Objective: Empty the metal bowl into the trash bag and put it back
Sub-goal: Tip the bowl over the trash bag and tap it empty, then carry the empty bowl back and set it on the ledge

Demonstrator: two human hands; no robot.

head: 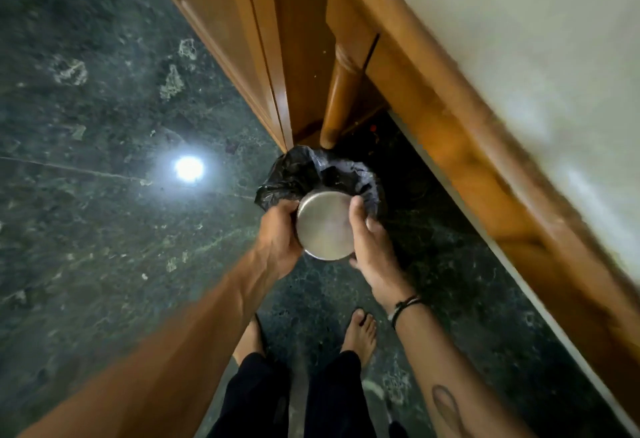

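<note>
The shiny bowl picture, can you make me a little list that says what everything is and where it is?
bowl: metal bowl turned with its flat bottom toward the camera, over the bag
bag: black trash bag open on the floor, beside a wooden leg
left hand: grips the bowl's left side
right hand: grips the bowl's right side
floor: dark green stone floor

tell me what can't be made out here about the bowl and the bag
- Metal bowl inside, head view: turned away, only its base shows, so whether it is empty cannot be told.
- Trash bag contents: dark, partly behind the bowl.
- Left hand and right hand fingers: mostly hidden behind the bowl.
- Wooden furniture: motion-blurred.
</note>
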